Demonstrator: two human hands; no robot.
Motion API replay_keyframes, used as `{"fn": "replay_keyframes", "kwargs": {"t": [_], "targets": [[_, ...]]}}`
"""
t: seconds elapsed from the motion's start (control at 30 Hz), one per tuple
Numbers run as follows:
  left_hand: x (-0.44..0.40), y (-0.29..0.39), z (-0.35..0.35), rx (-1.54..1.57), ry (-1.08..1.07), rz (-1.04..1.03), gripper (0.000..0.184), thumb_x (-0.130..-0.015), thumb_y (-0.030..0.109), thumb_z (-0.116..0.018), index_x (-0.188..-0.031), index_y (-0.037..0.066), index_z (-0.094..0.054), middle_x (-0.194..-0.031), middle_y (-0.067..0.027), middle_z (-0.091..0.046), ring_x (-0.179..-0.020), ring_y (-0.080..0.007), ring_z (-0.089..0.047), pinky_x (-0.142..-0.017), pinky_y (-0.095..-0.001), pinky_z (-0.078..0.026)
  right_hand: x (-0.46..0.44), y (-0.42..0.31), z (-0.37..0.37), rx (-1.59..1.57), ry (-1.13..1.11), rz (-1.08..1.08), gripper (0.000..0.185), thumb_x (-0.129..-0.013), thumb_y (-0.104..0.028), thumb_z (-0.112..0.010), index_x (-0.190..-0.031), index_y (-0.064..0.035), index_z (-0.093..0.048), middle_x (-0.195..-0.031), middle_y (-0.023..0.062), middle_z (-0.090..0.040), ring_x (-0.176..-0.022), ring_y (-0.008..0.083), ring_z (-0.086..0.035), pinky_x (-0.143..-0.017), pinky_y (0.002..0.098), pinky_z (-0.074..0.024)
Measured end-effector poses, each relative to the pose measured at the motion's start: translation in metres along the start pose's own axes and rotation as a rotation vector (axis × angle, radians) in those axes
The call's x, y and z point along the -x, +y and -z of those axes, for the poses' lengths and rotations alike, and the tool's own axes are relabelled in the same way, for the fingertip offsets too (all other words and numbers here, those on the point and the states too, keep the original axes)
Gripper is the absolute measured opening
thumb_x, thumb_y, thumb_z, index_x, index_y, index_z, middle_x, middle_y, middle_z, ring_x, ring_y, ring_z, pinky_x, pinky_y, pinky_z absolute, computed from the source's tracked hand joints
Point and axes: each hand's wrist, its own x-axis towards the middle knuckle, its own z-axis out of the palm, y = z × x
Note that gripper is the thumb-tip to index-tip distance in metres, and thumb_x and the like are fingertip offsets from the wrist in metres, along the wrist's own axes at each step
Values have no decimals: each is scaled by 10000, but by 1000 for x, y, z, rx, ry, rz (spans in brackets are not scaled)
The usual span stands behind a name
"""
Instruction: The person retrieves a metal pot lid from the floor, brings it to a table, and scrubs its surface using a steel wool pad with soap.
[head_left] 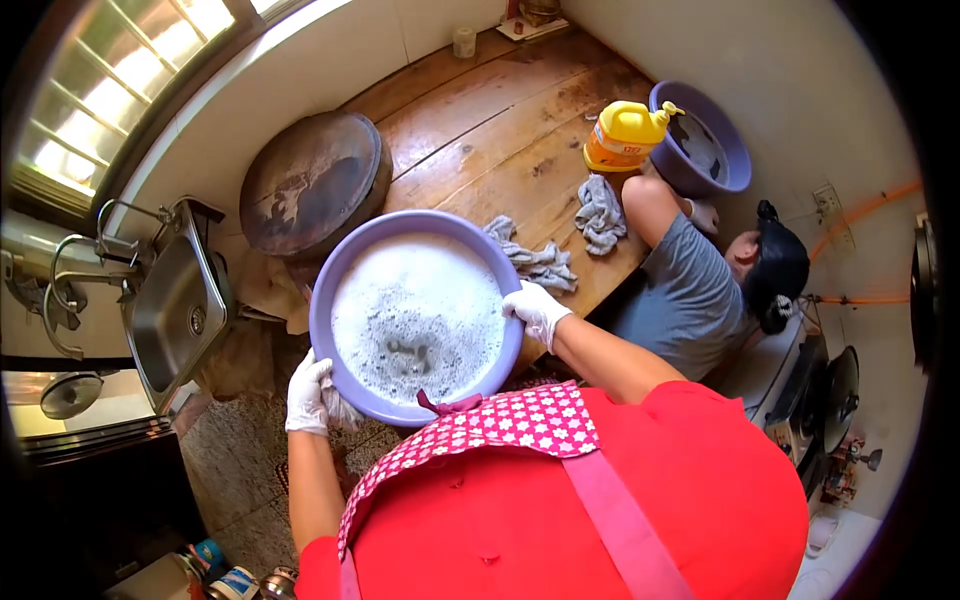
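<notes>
A purple basin (318, 318) full of foamy, soapy water (415, 300) is held in front of my body, by the near edge of the wooden table. My left hand (308, 396), in a white glove, is closed on the basin's lower left rim. A greyish cloth (342, 408) shows beside its fingers; whether the hand grips it too, I cannot tell. On the opposite side my right hand (538, 312), also gloved, grips the rim. Just beyond it a crumpled grey rag (540, 262) lies on the table (480, 120).
A thick round chopping block (312, 180) stands left of the basin. At right are another grey rag (600, 215), a yellow pump jug (625, 138) and a second purple basin (738, 165), near a co-worker (690, 290) bending down. A steel sink (180, 310) is at far left.
</notes>
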Motion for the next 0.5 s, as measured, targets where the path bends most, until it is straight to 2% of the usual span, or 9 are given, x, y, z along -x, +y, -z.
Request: {"fn": "replay_keyframes", "kwargs": {"t": [0.1,0.33,0.4,0.43,0.47,0.5], "targets": [[11,21,-22,-14,42,-22,561,-822,-28,-541,-1377,-55,-462,-1229,-105,-611,-1041,-188,-616,-924,-283,-481,3,-29,0,-62,-25,9,422,-641,106,-520,-1053,52,-598,-821,96,-577,-721,231,-564,-608,376,-492],[-13,69,-97,-63,62,-96,534,-847,-19,-534,-1372,-71,-453,-1208,-95,-614,-995,-167,-622,-895,-272,-490,-14,-107,39,-71,-28,64,365,-633,62,-560,-997,65,-585,-803,108,-567,-691,233,-554,-598,367,-476],[-45,70,-107,-48,7,-102,531,-852,-28,-525,-1376,-72,-448,-1207,-94,-613,-993,-160,-619,-895,-269,-487,-34,-124,56,-2,-5,174,365,-631,56,-561,-995,72,-579,-803,111,-566,-696,234,-551,-603,369,-475],[-52,80,-132,-36,17,-104,537,-855,-33,-526,-1385,-63,-443,-1168,-78,-626,-921,-129,-620,-823,-240,-501,-35,-140,62,-20,13,174,358,-629,53,-560,-986,75,-576,-804,109,-564,-699,234,-549,-611,370,-474],[-63,85,-144,-59,21,-90,497,-841,-44,-525,-1338,-47,-497,-1033,-33,-640,-734,-80,-576,-659,-198,-482,-39,-154,68,19,37,182,350,-629,54,-560,-978,75,-575,-806,105,-563,-700,230,-547,-617,363,-475],[-81,88,-153,-84,-23,-74,464,-832,-46,-525,-1296,-33,-529,-945,-5,-622,-658,-62,-524,-591,-190,-440,-43,-164,74,-21,60,208,349,-627,55,-564,-975,71,-578,-806,103,-563,-699,226,-546,-615,358,-472]]}}
